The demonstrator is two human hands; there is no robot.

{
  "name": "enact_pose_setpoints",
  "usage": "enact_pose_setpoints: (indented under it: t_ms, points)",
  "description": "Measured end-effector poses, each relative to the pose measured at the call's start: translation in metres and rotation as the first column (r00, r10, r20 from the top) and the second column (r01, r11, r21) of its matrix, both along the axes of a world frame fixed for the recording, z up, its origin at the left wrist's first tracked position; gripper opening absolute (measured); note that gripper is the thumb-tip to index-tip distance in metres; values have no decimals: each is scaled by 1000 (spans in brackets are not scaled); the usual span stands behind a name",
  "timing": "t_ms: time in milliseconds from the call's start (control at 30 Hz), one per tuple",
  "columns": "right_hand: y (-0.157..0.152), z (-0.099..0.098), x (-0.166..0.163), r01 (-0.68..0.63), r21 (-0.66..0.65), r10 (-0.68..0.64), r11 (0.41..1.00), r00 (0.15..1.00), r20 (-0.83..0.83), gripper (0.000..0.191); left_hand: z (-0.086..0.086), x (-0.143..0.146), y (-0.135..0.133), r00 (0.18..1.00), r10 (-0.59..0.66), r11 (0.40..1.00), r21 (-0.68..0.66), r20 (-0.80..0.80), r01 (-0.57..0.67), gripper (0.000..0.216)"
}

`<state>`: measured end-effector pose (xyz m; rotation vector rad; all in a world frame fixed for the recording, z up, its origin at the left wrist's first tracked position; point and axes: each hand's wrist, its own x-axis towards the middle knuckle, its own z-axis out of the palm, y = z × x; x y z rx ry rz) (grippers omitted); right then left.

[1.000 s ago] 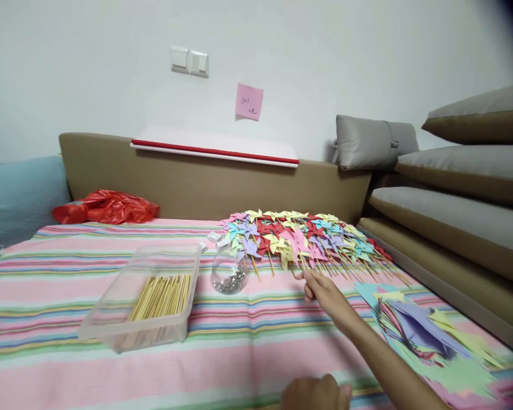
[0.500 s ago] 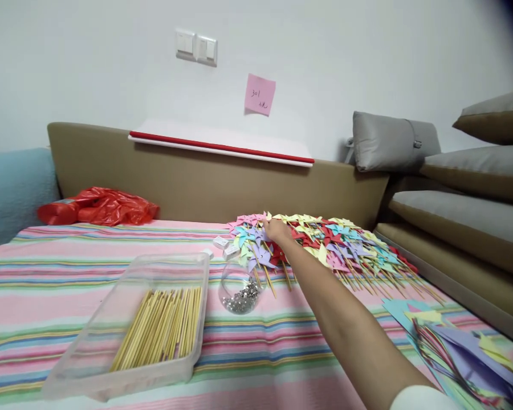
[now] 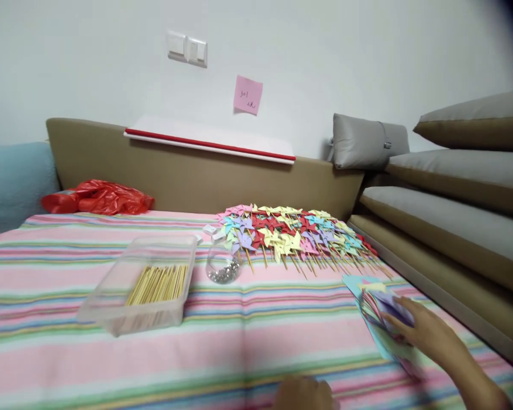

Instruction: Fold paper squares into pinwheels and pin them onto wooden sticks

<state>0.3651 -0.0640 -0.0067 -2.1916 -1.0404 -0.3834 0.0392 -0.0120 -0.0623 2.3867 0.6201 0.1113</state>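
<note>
My right hand is over the pile of coloured paper at the right. Its thumb and fingers are apart on either side of a purple sheet, and the fingertips touch or nearly touch it. At the bottom edge, only the blurred back of my left hand shows, with its fingers out of sight. Beyond my hands, many paper pinwheels on sticks lie in overlapping rows. A clear round bowl of small shiny metal pieces stands left of them. Further left, wooden sticks lie in a clear plastic box.
A striped cloth covers the surface. A crumpled red plastic bag lies at the back left. Grey cushions are stacked along the right side. Small white boxes sit behind the bowl. A brown backrest runs along the wall.
My right hand has left the pinwheels and moved right and nearer, to the paper pile. My left hand has come in at the bottom edge. The view has shifted somewhat.
</note>
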Motion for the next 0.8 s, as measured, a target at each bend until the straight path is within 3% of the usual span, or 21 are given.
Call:
enact_pose_setpoints:
  t_ms: [33,133,267,400,467,567,667,733,800]
  points:
    - [-14,-17,8,-89,-62,89,994,996,-4,36,2,1,-4,999,10,1000,13,-33,-10,18]
    - [-32,-55,23,-90,-107,90,990,996,-14,49,10,-2,-14,994,34,997,73,-101,-27,24]
    - [-31,-67,31,-62,-94,63,994,998,4,50,22,-5,-24,992,56,977,210,-114,-31,28]
    - [-40,-55,26,-115,3,115,993,993,10,50,27,0,-27,987,103,975,210,-120,-76,29]
    - [-48,-45,18,-78,78,75,994,997,30,55,26,1,-25,990,103,975,206,-92,-82,29]
    - [-59,-25,0,83,242,-89,967,996,13,54,25,-1,-23,994,104,973,211,-36,-94,33]
    - [-62,-5,-24,274,351,-225,895,959,-175,51,27,-4,-23,993,120,974,196,-16,-115,33]
    - [-57,5,-44,322,397,-174,860,915,-364,53,32,-4,-23,990,142,980,136,6,-142,32]
    - [-47,11,-70,283,486,56,827,818,-573,56,38,-3,-23,974,203,978,20,98,-206,33]
